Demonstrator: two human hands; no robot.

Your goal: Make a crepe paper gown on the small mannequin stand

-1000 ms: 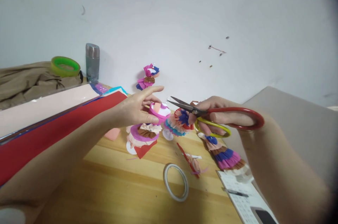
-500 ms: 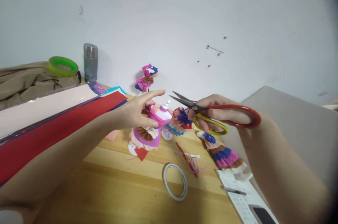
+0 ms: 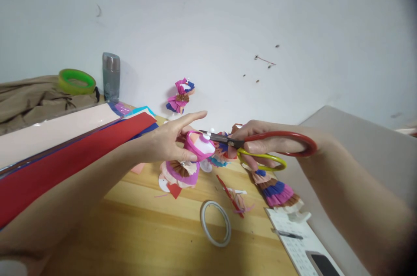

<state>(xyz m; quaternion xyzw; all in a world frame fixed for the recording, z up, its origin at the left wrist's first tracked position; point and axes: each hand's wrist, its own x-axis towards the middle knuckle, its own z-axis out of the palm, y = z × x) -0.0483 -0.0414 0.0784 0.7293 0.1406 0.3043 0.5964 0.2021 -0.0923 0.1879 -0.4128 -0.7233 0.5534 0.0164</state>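
My left hand (image 3: 166,139) holds a small magenta and white paper-craft piece (image 3: 200,146) in the air, index finger stretched out over it. My right hand (image 3: 260,141) grips scissors (image 3: 254,146) with one red and one yellow handle; the blades are nearly shut and their tips touch the top of the held piece. Below, on the wooden table (image 3: 137,228), stand pleated paper dolls: a pink and brown doll (image 3: 179,172) under my left hand, a striped doll (image 3: 276,191) lying under my right wrist, and another doll (image 3: 180,96) by the wall.
A white tape ring (image 3: 215,223) and paper scraps (image 3: 236,198) lie in the middle. Red paper sheets (image 3: 65,159) and a pale sheet (image 3: 48,130) lie left. A steel flask (image 3: 111,76), green tape roll (image 3: 77,81) and brown cloth (image 3: 29,100) sit behind. A phone (image 3: 321,264) lies on a printed sheet.
The scissors came left and down to the held piece and the blades went from open to nearly shut. My left hand tilted the piece slightly toward them.
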